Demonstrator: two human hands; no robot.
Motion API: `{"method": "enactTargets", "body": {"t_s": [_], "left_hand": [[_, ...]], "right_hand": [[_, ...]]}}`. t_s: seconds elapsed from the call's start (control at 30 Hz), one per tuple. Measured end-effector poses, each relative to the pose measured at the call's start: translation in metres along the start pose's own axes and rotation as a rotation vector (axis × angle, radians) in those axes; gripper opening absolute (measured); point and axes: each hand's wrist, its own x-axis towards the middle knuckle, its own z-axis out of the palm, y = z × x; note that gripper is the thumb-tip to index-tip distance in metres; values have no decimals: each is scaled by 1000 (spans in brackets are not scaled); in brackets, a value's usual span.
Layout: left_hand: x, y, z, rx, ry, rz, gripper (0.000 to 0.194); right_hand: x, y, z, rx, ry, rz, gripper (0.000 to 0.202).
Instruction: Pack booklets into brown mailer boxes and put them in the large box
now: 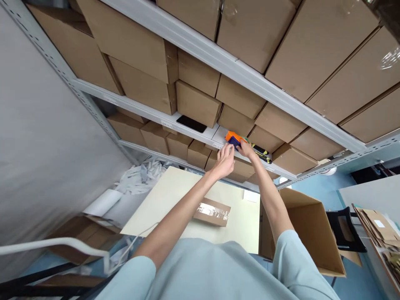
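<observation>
My right hand (246, 148) is closed round an orange and dark blue object (233, 138) at the edge of the middle shelf. Just left of it, my left hand (225, 159) is raised with its fingers bent together near the object's lower side; whether it holds anything is too small to tell. Yellow and black tools (261, 153) lie on the shelf right of my right hand. A black phone-like slab (191, 124) rests on the shelf to the left. Below my arms, a taped brown box (213, 211) sits on the cream table (168, 196).
Cardboard boxes (198, 102) fill the shelves behind a metal shelf beam (200, 48). A large open carton (312, 233) stands right of the table. A white tube (62, 241) crosses the lower left. Crumpled white material (142, 177) lies beyond the table's left side.
</observation>
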Motion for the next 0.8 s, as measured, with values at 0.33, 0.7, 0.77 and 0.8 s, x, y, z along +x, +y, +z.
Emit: {"method": "enactTargets", "body": {"t_s": [0.33,0.7,0.77,0.8], "left_hand": [[-94,-24,29,-154,-86,-146,80],[-293,-111,58,-199,-232,-593,81],[-309,-108,65,-201,-290,-672,79],[-312,-105,70,-200,-318,-706,78]], "right_hand": [[24,13,18,24,16,80,49],[-220,-1,223,455,189,269,62],[-270,-14,261,590,104,409,63],[-288,-21,276,646,69,473,65]]}}
